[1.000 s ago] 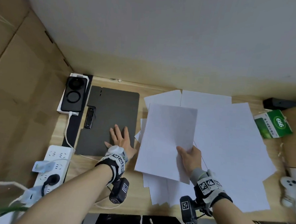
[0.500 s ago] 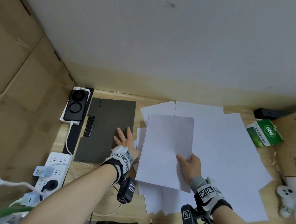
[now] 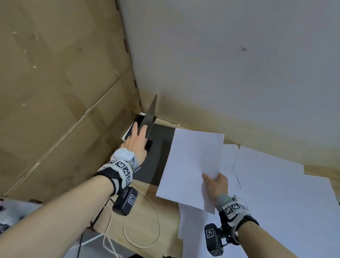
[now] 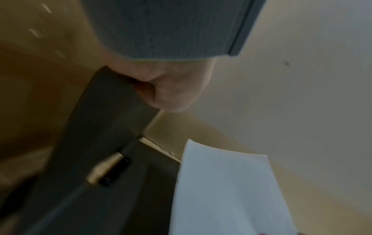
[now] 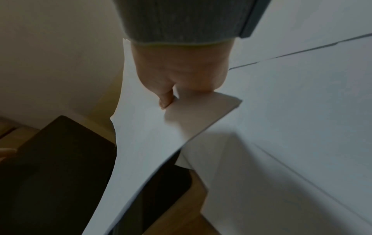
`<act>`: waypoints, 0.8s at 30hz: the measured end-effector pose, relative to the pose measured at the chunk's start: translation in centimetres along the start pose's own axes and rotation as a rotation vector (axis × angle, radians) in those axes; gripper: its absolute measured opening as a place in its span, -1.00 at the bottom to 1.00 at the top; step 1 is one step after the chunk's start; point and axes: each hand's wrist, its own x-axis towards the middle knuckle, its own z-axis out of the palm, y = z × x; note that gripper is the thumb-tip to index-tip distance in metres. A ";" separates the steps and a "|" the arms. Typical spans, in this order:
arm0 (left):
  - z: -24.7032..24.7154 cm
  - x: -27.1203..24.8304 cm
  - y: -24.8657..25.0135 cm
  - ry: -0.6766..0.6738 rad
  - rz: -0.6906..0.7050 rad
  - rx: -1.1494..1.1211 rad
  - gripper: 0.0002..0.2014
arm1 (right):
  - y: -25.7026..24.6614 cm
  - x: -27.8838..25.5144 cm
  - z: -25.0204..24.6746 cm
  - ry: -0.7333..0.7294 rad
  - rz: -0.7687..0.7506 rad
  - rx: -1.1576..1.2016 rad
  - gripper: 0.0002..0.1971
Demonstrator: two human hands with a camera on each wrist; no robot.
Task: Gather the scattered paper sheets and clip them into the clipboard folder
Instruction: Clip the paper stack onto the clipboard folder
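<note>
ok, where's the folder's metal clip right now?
Head view, left of centre: the clip sits on the open folder, just right of the left hand lifting the cover, left of the held sheet.

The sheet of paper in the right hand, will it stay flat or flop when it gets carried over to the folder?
The sheet will probably flop: the right hand pinches only one corner, and the wrist view shows it already bowing. It looks light, so moving it quickly may make it flutter.
</note>
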 end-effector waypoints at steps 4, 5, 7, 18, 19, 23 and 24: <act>-2.0 1.5 -5.5 -0.006 -0.078 0.073 -0.33 | -2.4 0.7 2.7 -0.047 -0.035 -0.005 -0.73; -2.3 1.8 -6.7 0.013 -0.090 0.079 -0.34 | -2.8 0.8 3.3 -0.054 -0.040 -0.002 -0.73; -2.0 2.1 -7.5 0.033 -0.093 0.072 -0.34 | -3.5 0.8 3.6 -0.055 -0.043 0.016 -0.74; 0.2 5.1 -3.3 0.065 0.085 -0.161 -0.46 | -8.9 0.7 3.2 -0.051 -0.098 0.168 -0.74; 0.4 5.4 -2.5 0.033 0.097 -0.210 -0.45 | -9.3 0.7 3.0 -0.044 -0.108 0.192 -0.74; -0.7 5.6 1.1 -0.308 0.041 -0.961 -0.37 | -11.7 0.2 2.0 -0.054 -0.162 0.296 -0.80; -1.1 5.7 1.8 -0.315 0.024 -1.086 -0.43 | -12.2 0.2 2.0 -0.059 -0.174 0.307 -0.79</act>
